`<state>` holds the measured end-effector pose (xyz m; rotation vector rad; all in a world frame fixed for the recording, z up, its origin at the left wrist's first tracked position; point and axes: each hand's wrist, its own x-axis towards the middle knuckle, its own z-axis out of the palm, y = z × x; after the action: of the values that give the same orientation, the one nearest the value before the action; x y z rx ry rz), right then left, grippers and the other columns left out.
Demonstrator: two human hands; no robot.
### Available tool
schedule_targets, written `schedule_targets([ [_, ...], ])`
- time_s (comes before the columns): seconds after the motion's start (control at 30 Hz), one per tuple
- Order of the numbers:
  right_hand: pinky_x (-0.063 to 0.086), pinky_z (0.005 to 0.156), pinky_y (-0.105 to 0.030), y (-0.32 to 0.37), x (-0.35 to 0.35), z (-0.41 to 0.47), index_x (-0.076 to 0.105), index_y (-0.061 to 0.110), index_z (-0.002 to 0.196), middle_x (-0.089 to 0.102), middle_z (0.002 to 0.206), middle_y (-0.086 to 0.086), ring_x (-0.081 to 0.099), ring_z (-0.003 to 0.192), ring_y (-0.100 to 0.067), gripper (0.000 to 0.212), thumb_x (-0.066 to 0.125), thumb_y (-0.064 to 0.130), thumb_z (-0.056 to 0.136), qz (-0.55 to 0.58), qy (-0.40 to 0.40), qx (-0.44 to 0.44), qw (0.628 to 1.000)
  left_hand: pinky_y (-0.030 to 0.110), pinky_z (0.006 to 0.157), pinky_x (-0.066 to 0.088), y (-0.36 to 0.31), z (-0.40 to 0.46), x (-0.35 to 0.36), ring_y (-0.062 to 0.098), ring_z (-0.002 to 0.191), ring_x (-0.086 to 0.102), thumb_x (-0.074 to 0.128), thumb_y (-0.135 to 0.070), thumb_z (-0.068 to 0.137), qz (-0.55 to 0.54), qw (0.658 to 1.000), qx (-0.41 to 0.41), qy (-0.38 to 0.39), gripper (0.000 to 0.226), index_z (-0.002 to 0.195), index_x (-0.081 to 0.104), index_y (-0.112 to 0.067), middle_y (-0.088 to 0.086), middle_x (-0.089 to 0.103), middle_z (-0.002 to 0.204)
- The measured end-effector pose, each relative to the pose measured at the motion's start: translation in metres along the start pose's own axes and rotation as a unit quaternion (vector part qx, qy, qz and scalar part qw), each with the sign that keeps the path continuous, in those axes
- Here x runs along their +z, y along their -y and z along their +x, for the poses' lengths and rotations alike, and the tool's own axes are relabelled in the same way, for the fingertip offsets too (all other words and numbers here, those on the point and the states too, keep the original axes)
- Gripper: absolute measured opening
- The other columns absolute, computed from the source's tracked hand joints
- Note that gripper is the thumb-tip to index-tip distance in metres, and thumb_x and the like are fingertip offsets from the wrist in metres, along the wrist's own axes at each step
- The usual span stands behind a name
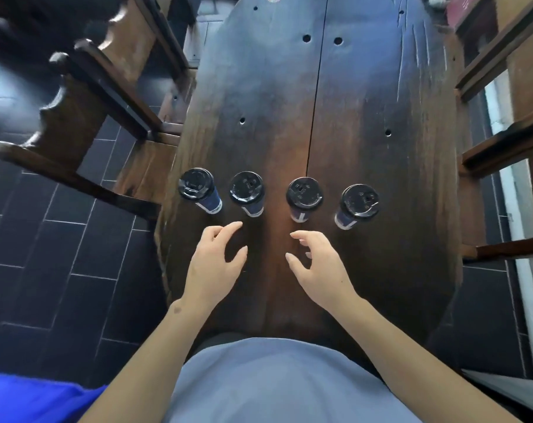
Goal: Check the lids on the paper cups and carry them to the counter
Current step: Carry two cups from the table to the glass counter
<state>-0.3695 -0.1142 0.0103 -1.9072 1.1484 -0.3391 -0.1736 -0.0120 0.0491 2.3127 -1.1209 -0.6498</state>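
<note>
We see four lidded cups (276,196) in row across table (366,148), gaps between them; bare wood behind and before. Chair (85,117) crowds left edge, rails (503,148) right.

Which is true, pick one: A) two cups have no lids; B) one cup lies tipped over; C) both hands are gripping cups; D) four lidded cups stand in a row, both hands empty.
D: four lidded cups stand upright in a row on the table; the left hand and right hand are open, touching none.

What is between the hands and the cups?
Nothing visible. Only bare dark wooden table lies between the open left hand, the open right hand and the four black-lidded paper cups. The counter is out of view.
</note>
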Motion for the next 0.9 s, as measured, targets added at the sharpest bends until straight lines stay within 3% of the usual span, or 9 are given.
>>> schedule_targets([
  [0.13,0.04,0.088,-0.003,0.016,0.038,0.012,0.057,0.032,0.137,0.061,0.136,0.012,0.056,0.112,0.001,0.042,0.071,0.032,0.097,0.009,0.04,0.045,0.998,0.035,0.097,0.058,0.051,0.008,-0.022,0.015,0.119,0.06,0.072,-0.023,0.102,-0.079,0.996,-0.042,0.025,0.051,0.15,0.058,-0.033,-0.007,0.055,0.129],
  [0.27,0.038,0.081,0.002,0.042,0.073,0.031,0.055,0.034,0.138,0.06,0.134,0.015,0.059,0.105,0.002,0.043,0.07,0.034,0.097,0.013,0.032,0.074,0.997,0.029,0.093,0.054,0.1,0.028,-0.045,0.016,0.119,0.061,0.073,-0.025,0.101,-0.09,0.994,-0.037,0.053,0.052,0.15,0.058,-0.035,-0.006,0.056,0.129],
  [0.4,0.039,0.071,0.008,0.063,0.104,0.049,0.054,0.035,0.139,0.054,0.129,0.022,0.056,0.101,0.012,0.046,0.072,0.033,0.097,0.02,0.001,0.099,0.995,0.039,0.099,0.059,0.137,0.056,-0.061,0.017,0.118,0.061,0.074,-0.027,0.101,-0.084,0.993,-0.029,0.081,0.057,0.153,0.053,-0.037,-0.008,0.055,0.128],
  [0.5,0.048,0.084,-0.002,0.066,0.114,0.059,0.056,0.034,0.138,0.055,0.132,0.017,0.059,0.102,0.007,0.044,0.072,0.026,0.097,0.015,-0.023,0.1,0.995,0.044,0.101,0.059,0.153,0.077,-0.069,0.017,0.116,0.06,0.075,-0.023,0.101,-0.095,0.991,-0.024,0.089,0.064,0.158,0.048,-0.037,-0.007,0.052,0.126],
  [0.6,0.056,0.102,-0.03,0.064,0.116,0.065,0.058,0.031,0.141,0.055,0.138,0.005,0.058,0.113,-0.006,0.047,0.071,0.018,0.098,0.0,-0.025,0.102,0.994,0.046,0.105,0.056,0.161,0.099,-0.071,0.018,0.116,0.059,0.074,-0.018,0.102,-0.088,0.991,0.004,0.104,0.07,0.162,0.043,-0.039,-0.002,0.05,0.138],
  [0.73,0.041,0.117,-0.035,0.06,0.113,0.078,0.049,0.034,0.151,0.037,0.161,-0.002,0.045,0.142,-0.018,0.059,0.071,0.021,0.098,-0.02,-0.063,0.12,0.991,0.052,0.122,0.042,0.158,0.125,-0.064,0.031,0.152,0.043,0.075,-0.019,0.102,-0.037,0.99,0.036,0.128,0.074,0.163,0.04,-0.041,0.011,0.028,0.174],
  [0.9,0.025,0.126,-0.044,0.052,0.107,0.109,0.045,0.034,0.156,0.012,0.174,-0.005,0.024,0.157,-0.027,0.064,0.071,0.016,0.099,-0.033,-0.023,0.121,0.992,0.052,0.124,0.04,0.153,0.153,-0.052,0.036,0.154,0.043,0.075,-0.015,0.101,-0.003,0.985,0.074,0.159,0.07,0.162,0.047,-0.03,0.011,0.022,0.178],
])
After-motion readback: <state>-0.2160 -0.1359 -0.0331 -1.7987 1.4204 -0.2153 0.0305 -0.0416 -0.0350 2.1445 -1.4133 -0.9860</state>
